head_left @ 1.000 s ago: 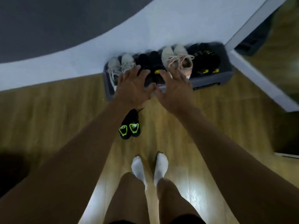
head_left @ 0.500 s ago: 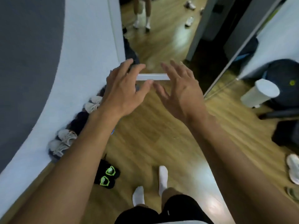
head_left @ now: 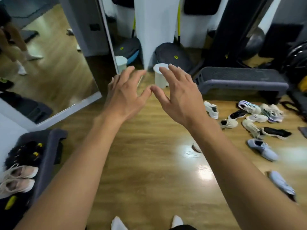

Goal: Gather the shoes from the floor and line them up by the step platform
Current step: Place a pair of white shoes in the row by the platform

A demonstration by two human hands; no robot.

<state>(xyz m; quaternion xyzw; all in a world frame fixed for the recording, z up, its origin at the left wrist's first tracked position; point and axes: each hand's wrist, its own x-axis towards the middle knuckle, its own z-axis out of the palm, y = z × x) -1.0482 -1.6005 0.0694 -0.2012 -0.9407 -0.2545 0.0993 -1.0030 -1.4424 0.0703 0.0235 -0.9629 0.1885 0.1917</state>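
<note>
Shoes (head_left: 256,118) lie scattered on the wooden floor (head_left: 149,163) at our right, white, black and pale blue ones, loose and mostly unpaired. At our lower left the step platform (head_left: 49,146) carries a beige pair (head_left: 18,176) and a black pair with yellow marks (head_left: 25,151), side by side. Our left hand (head_left: 123,97) and right hand (head_left: 181,97) hover above the floor, fingers spread and relaxed, holding nothing, thumb tips nearly meeting. Beyond them we see a white bin (head_left: 160,77), a second grey platform (head_left: 240,78) to its right, and a mirror (head_left: 49,63) at left.
</note>
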